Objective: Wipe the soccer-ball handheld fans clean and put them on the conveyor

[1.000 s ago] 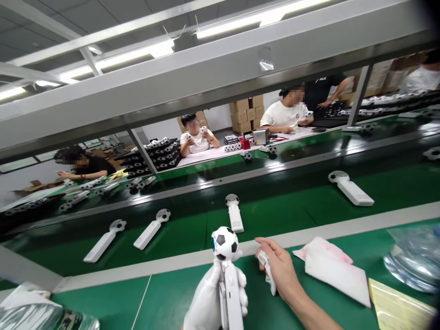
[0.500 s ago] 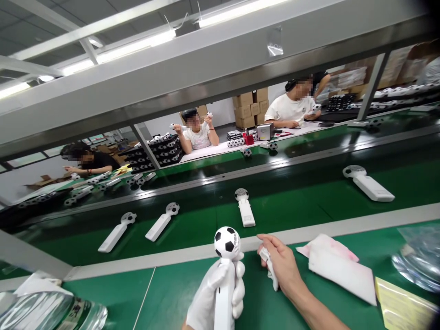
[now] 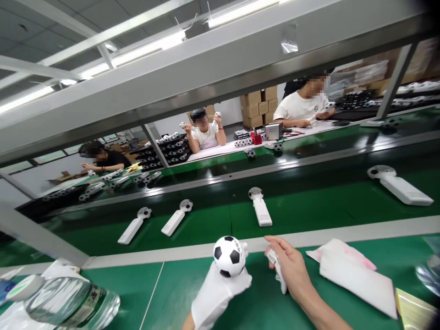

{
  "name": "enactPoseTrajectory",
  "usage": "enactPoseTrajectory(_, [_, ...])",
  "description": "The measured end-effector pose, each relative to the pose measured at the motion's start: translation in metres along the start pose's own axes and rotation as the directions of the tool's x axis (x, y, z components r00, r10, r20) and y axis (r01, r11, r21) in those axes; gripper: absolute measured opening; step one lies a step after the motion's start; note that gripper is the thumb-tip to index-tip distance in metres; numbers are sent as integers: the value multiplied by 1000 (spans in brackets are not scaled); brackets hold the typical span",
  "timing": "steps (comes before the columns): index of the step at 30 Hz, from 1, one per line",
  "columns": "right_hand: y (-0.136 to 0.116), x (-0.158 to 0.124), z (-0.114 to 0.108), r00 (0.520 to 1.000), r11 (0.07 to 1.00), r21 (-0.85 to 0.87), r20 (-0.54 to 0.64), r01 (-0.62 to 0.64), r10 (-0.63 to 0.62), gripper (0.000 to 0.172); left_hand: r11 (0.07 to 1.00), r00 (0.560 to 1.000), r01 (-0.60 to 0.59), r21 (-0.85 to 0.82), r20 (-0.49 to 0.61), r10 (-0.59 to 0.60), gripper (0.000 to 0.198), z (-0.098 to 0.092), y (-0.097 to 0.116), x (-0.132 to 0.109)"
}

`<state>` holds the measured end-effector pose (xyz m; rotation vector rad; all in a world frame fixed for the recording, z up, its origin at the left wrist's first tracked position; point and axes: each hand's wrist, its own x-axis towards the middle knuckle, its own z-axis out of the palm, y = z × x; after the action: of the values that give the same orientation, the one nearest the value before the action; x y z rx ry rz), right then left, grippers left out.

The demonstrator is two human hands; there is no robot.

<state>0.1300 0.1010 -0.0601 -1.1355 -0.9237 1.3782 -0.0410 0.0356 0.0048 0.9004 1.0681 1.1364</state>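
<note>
In a white glove, my left hand (image 3: 220,288) grips a white handheld device with a soccer-ball head (image 3: 229,256). The black-and-white ball faces me and the handle is hidden behind the glove. My right hand (image 3: 292,268), bare, is to its right over the green bench (image 3: 178,293), fingers curled round a crumpled white cloth (image 3: 277,271). The cloth and the ball are apart. Past the bench edge, similar devices lie on the green belt, the nearest one (image 3: 261,208) straight ahead.
A large clear bottle (image 3: 74,300) lies at the bench's left. White and pink pads (image 3: 357,284) and a yellow sheet (image 3: 415,307) are on the right. A grey rail (image 3: 309,236) borders the belt. Several co-workers sit across, one (image 3: 205,130) holding similar devices.
My left hand has turned the device, so the handle has gone from sight and the ball faces me. The right hand still holds the cloth. The view has shifted slightly left.
</note>
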Motion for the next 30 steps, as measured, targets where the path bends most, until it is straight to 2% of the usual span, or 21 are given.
enactPoseTrajectory(2, [0, 0, 0, 1000, 1000, -3, -3, 7, -7, 40, 999, 999, -13, -31, 29, 14, 67, 2, 2, 3])
enactPoseTrajectory(4, [0, 0, 0, 1000, 1000, -12, 1, 12, -12, 40, 982, 994, -16, -188, 101, 36, 59, 3, 3, 5])
enactPoseTrajectory(7, [0, -1, 0, 1000, 1000, -24, 15, 10, -9, 39, 843, 973, 78, -532, 226, 53, 51, 0, 6, 5])
enactPoseTrajectory(10, [3, -1, -2, 1000, 1000, -26, 25, 0, 1, 38, 702, 951, 222, -677, 308, -3, 59, -5, 9, 5])
enactPoseTrajectory(14, [5, 0, -3, 1000, 1000, -27, 26, -4, 5, 38, 655, 950, 271, -705, 306, -64, 59, -7, 10, 7])
enactPoseTrajectory(23, [3, 1, -2, 1000, 999, -46, 22, 4, -3, 36, 740, 964, 258, -621, 217, -154, 65, 7, 10, 7])
enactPoseTrajectory(30, [2, -2, -3, 1000, 998, -56, 15, 4, -3, 35, 734, 962, 267, -624, 218, -165, 60, 6, 9, 9])
